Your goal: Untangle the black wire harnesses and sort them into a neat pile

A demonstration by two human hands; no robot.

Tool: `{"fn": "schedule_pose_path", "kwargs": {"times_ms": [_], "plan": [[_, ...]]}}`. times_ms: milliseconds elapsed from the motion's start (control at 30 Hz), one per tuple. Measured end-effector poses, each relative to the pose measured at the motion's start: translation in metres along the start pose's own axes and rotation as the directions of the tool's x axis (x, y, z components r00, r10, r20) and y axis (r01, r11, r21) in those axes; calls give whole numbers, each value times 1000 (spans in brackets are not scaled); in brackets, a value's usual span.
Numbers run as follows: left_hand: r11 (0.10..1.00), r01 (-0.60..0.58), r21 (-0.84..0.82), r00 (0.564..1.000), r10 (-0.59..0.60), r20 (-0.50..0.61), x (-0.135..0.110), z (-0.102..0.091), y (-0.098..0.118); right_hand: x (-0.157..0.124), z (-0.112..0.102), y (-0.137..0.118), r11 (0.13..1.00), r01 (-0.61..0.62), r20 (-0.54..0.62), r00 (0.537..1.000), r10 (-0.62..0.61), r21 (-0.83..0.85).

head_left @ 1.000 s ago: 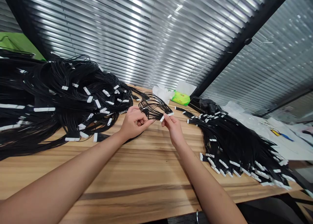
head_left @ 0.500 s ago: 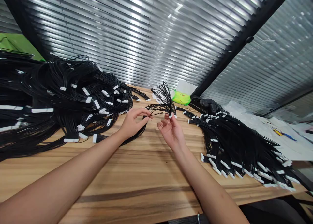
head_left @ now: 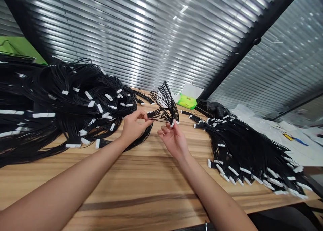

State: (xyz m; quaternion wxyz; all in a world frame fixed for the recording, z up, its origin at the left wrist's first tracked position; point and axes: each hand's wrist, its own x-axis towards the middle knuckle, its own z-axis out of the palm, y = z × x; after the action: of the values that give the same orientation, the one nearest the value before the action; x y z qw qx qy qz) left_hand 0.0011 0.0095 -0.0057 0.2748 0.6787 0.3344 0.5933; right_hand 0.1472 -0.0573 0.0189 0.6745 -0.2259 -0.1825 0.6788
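Observation:
My left hand [head_left: 133,127] pinches a small bundle of thin black wires [head_left: 164,104] between thumb and fingertips at the bundle's loose end. My right hand [head_left: 173,140] holds the same bundle near its white connector [head_left: 172,123], which sits at the fingertips. The wires fan upward between my hands. Behind my left hand lies a large tangled heap of black wire harnesses [head_left: 75,96] with white connectors. Nearer my right hand, a flatter pile of black wires [head_left: 247,150] spreads out, its white connectors lined along the front.
The heaps lie on a wooden table [head_left: 126,180] in front of slatted blinds [head_left: 126,39]. Behind them are a green packet [head_left: 187,101], a black glove [head_left: 214,108] and white plastic sheeting [head_left: 272,133] with a yellow-and-blue tool on it.
The bundle has tilted further to the left and leans over my left hand. My right hand has shifted slightly left and down, and my left fingers have closed onto the wires.

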Motion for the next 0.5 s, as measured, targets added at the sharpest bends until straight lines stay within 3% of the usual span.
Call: {"fn": "schedule_pose_path", "kwargs": {"times_ms": [267,433,500], "plan": [[987,0,159,999,-6,39,3,-1,-3,-2,0,5,999,-37,29,999,38,-32],[954,182,-237,983,-168,80,8,4,-18,-3,-4,18,992,-57,24,998,60,-110],[935,224,-274,974,-203,103,12,6,-21,-4,-6,24,987,-92,36,995,98,-132]]}}
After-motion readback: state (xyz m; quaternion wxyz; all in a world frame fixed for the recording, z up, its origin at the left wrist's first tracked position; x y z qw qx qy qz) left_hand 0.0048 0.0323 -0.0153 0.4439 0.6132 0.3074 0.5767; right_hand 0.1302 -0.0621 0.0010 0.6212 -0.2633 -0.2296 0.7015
